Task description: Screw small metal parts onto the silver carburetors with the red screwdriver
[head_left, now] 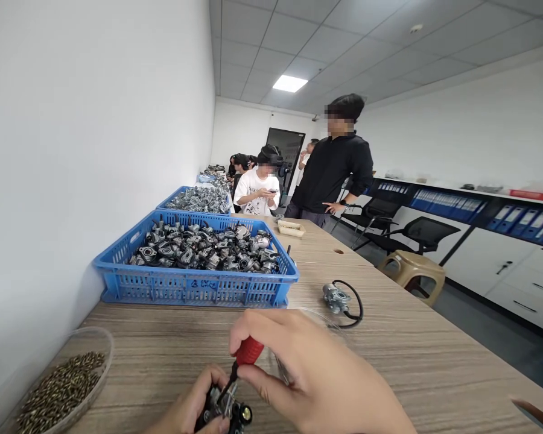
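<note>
While the left hand (185, 404) pinches a metal part (216, 402) low over the table (389, 337), the right hand (308, 361) is closed round a red-handled screwdriver (248, 351), its shaft slanting down to the part. Clock centred on that part, 12 straight ahead. Tip seems to meet the metal; cannot tell whether it is seated in a slot. Main risk, as I judge it: a skid into the left hand, since the shaft leans and the work appears steadied by grip alone. Lesser risk: spilled screws (63, 389), should the left hand swing wide and knock the clear tub (112, 355) at 9 o'clock, where they lie heaped. Between 11 and 12: blue basket (187, 278) full of jumbled parts (208, 247); just beyond, a second basket (163, 202), also piled with metal pieces (199, 200). At 1, farther off: cream tray (292, 234), contents too small to tell. Between 1 and 2: a loose part (336, 298) with black hose (361, 308), on the table, in no container.
</note>
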{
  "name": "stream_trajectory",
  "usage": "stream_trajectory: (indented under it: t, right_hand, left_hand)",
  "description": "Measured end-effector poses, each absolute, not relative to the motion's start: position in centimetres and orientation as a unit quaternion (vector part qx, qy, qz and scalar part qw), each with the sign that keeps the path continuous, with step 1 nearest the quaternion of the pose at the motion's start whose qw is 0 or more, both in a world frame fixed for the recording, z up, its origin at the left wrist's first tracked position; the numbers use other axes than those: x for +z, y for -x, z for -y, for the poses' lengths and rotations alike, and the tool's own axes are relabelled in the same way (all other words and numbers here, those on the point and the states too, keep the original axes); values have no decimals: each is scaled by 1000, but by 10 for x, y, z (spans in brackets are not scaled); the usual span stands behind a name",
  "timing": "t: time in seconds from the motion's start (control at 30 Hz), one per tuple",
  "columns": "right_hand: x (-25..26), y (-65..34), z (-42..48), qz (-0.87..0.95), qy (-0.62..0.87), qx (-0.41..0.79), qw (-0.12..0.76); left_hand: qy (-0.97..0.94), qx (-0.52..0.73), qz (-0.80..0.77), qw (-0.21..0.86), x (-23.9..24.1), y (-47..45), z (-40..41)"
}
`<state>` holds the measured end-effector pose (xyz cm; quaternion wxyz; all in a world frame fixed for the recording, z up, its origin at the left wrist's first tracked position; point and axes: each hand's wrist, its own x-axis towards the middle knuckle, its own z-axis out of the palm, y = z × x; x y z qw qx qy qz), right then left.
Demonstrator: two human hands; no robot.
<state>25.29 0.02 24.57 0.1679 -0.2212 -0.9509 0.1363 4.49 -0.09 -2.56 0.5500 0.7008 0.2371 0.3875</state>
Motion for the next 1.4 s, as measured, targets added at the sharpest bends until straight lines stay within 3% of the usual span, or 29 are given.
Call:
stream_trajectory:
  t: [0.27, 0.67, 1.1, 1.4]
  right_hand:
    - [234, -245, -9, 939, 271, 53, 205]
    - [246, -258, 10, 940, 259, 148, 164]
    - [243, -257, 1, 930, 332, 81, 134]
    - [250, -260, 12, 934, 295, 142, 144]
  left_hand:
    - [-691, 372, -279, 553, -26, -42, 4]
    - [-677, 399, -287, 548, -29, -44, 4]
    - [-685, 385, -258, 562, -27, -43, -1]
    - [-686, 422, -233, 546, -28, -48, -3]
